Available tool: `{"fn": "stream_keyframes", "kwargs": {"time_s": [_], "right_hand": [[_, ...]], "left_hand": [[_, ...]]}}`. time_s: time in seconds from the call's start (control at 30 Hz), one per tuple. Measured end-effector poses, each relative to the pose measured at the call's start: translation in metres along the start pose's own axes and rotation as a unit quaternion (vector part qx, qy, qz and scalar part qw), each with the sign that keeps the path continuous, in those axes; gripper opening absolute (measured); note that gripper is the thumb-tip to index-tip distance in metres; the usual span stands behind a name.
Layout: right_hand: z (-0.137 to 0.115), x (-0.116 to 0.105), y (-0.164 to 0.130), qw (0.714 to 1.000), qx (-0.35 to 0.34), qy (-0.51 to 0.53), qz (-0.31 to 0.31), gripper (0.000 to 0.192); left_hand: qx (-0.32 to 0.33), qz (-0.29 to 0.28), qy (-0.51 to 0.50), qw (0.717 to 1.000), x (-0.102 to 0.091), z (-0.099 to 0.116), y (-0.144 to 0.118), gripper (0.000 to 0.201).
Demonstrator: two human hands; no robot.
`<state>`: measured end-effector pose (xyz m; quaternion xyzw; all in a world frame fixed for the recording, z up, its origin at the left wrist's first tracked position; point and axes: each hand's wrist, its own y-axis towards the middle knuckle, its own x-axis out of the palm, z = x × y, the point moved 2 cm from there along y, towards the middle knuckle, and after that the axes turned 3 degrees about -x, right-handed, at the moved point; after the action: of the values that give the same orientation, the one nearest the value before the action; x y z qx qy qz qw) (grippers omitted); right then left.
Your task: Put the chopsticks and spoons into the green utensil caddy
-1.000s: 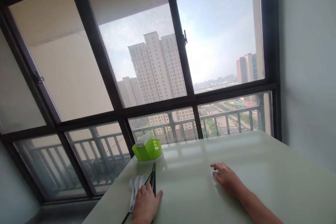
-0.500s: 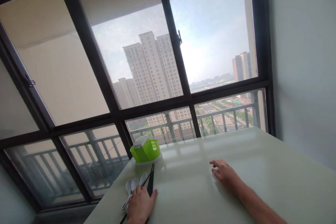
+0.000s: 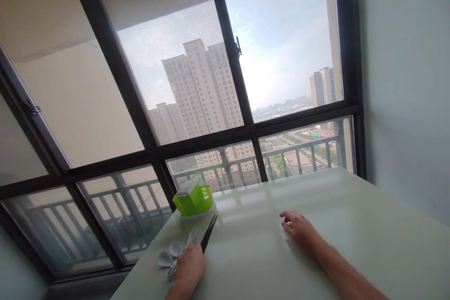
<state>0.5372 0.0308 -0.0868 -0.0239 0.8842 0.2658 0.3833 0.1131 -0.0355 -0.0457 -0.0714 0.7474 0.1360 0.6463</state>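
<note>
Green basket (image 3: 194, 198), white spoons (image 3: 171, 255), black chopsticks (image 3: 208, 233), pale table (image 3: 267, 253)

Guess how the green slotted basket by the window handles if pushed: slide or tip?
The green basket looks like thin slotted plastic, so probably light and stiff. It sits on what looks like a white base on the glossy table, so it likely slides rather than tips. It is squat, so toppling seems unlikely.

Daylight pours in through the big window (image 3: 197, 79), hazy and bright, so the bench (image 3: 351, 225) picks up a pale sheen of glare. Frame bars lean from lens warp. Corners go dim, everything's a bit soft.
</note>
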Motion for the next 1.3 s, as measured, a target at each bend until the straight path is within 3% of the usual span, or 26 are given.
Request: {"fn": "stream_keyframes", "kwargs": {"time_s": [0.13, 0.27, 0.53, 0.87, 1.07, 1.2, 1.3], "right_hand": [[0.001, 0.001, -0.001, 1.000, -0.001, -0.003, 0.004, 0.029], [-0.001, 0.000, -0.001, 1.000, 0.003, -0.008, 0.005, 0.021], [-0.007, -0.003, 0.000, 1.000, 0.000, -0.023, -0.001, 0.016], [-0.008, 0.000, 0.002, 0.995, 0.002, -0.102, 0.004, 0.020], [0.006, -0.004, 0.003, 0.983, 0.087, -0.155, 0.050, 0.020], [0.012, -0.007, 0.003, 0.979, 0.106, -0.165, 0.063, 0.015], [0.011, -0.009, 0.002, 0.977, 0.102, -0.177, 0.067, 0.012]], "left_hand": [[0.016, -0.044, -0.037, 0.998, -0.004, 0.007, 0.013, 0.026], [0.048, -0.068, -0.079, 0.993, -0.007, 0.029, 0.012, 0.027], [0.133, -0.103, -0.152, 0.974, -0.017, 0.112, -0.012, 0.027], [0.195, -0.091, -0.200, 0.956, -0.023, 0.204, -0.040, 0.031], [0.194, -0.067, -0.259, 0.944, -0.024, 0.249, -0.055, 0.028], [0.211, -0.040, -0.326, 0.921, -0.030, 0.265, -0.074, 0.037], [0.238, -0.032, -0.361, 0.901, -0.033, 0.261, -0.090, 0.046]]}}
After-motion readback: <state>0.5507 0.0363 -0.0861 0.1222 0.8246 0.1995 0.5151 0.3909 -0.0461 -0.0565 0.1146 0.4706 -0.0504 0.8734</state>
